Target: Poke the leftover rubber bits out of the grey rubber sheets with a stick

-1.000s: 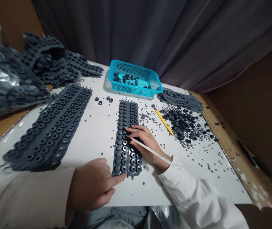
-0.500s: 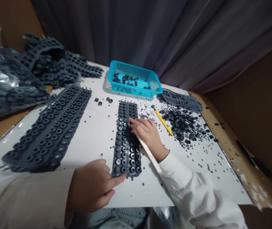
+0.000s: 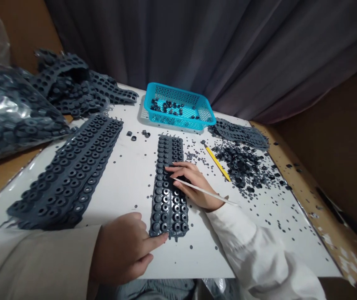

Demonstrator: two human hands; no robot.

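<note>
A narrow dark grey rubber strip (image 3: 169,166) studded with rows of small rings lies lengthwise on the white table (image 3: 128,179). My right hand (image 3: 194,185) rests on its middle, fingers closed round a thin white stick (image 3: 209,193) whose tip touches the strip. My left hand (image 3: 124,250) is curled at the strip's near end, with the forefinger pressing down its near left corner.
A wider stack of ringed strips (image 3: 69,171) lies to the left, with more heaped strips (image 3: 72,87) and a clear bag of them (image 3: 6,112) behind. A turquoise basket (image 3: 180,109) holds loose rings. A yellow pencil (image 3: 217,163), a pile of rings (image 3: 241,164) and scattered bits lie right.
My right hand slid up the strip and came back down toward its middle, the stick swinging with it. My left hand stayed pressing the near corner. The camera shifted slightly.
</note>
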